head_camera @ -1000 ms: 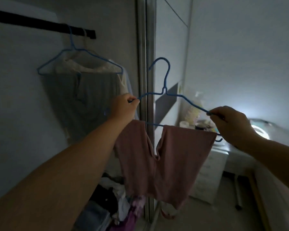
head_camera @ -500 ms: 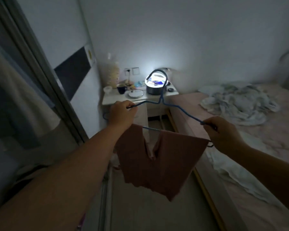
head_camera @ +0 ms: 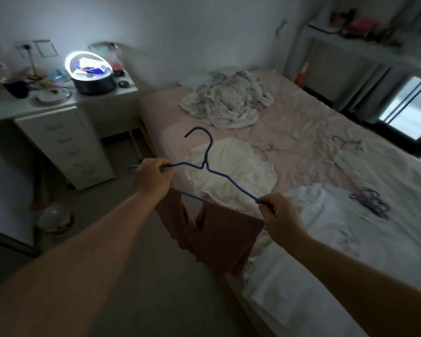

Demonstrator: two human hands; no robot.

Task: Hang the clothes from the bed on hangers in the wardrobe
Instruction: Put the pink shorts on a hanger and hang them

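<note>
Blue wire hanger [head_camera: 206, 166] held in air over near edge of bed [head_camera: 309, 132], hook up, tilted down to right. Pink garment [head_camera: 216, 237] folded over its bottom bar, hanging beside bed edge. Left hand [head_camera: 152, 177] curled round left end of hanger, arm stretched out. Right hand [head_camera: 281, 216] curled round right end, lower. Left of bed: white drawer unit [head_camera: 66, 147], lit round mirror [head_camera: 89, 65]. On bed: cream garment [head_camera: 233, 166], crumpled white heap [head_camera: 231, 98], spare hangers [head_camera: 371, 203].
</note>
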